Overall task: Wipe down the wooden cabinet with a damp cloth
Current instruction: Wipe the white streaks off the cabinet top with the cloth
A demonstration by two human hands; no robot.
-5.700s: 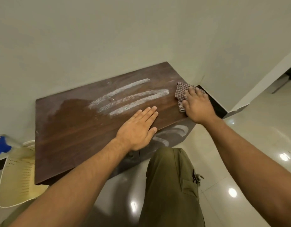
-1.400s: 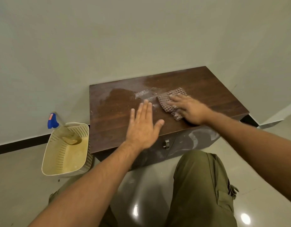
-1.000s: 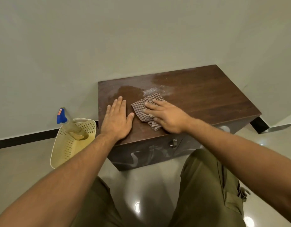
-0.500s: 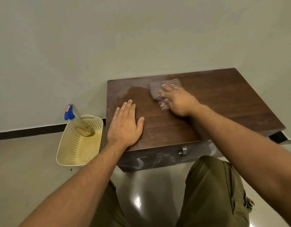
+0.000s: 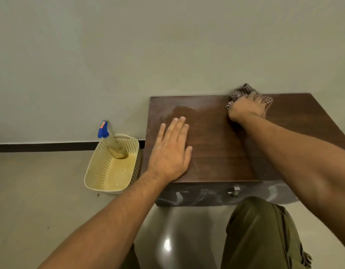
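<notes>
Since half a second ago the right hand (image 5: pixel 245 108) has pushed the checkered cloth (image 5: pixel 245 92) to the cabinet top's (image 5: pixel 216 152) back edge, against the wall (image 5: pixel 167 55). It presses the bunched cloth down, fingers curled over it; the left hand (image 5: pixel 170 152) lies flat and empty, near the front-left corner, bracing. Best to sweep along the back edge with steady pressure, overlapping passes. The top's long axis runs left-right, parallel to the wall.

basket (image 5: pixel 101 171) left of cabinet (image 5: pixel 216 152), cloth (image 5: pixel 243 92) on it
</notes>
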